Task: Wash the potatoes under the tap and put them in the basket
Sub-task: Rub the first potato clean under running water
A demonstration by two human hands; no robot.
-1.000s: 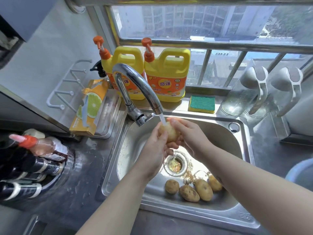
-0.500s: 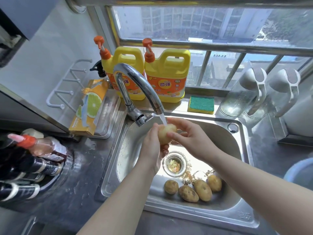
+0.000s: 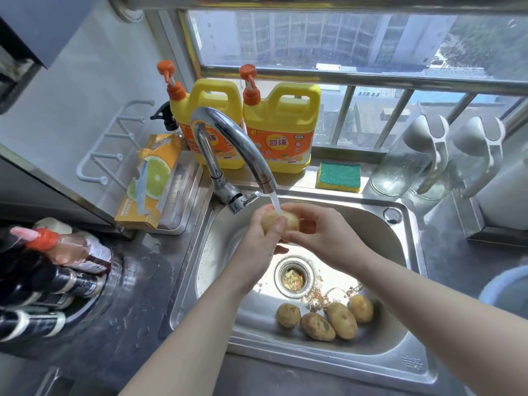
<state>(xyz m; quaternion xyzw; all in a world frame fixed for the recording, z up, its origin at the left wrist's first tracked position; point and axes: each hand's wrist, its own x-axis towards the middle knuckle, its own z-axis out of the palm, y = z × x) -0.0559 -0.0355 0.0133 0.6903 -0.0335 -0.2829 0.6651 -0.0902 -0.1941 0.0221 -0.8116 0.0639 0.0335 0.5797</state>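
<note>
One pale oval potato (image 3: 281,222) beneath the curved chrome tap (image 3: 228,138), long axis left to right, clasped at both ends: left grip (image 3: 264,247) curled round the left end, right grip (image 3: 323,238) round the right. Four brown potatoes (image 3: 341,320) low in the steel sink (image 3: 371,224), nearer the right arm.

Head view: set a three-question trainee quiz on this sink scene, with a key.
1. True or false: the tap is running water onto the potato gripped by the left hand and the right hand.
2. How many loose potatoes lie on the floor of the sink?
3. Where is the sponge? A) in the sink; B) on the ledge behind the sink, right of the yellow bottles; C) on the left-hand counter.
Key: 1 true; 2 four; 3 B.
</note>
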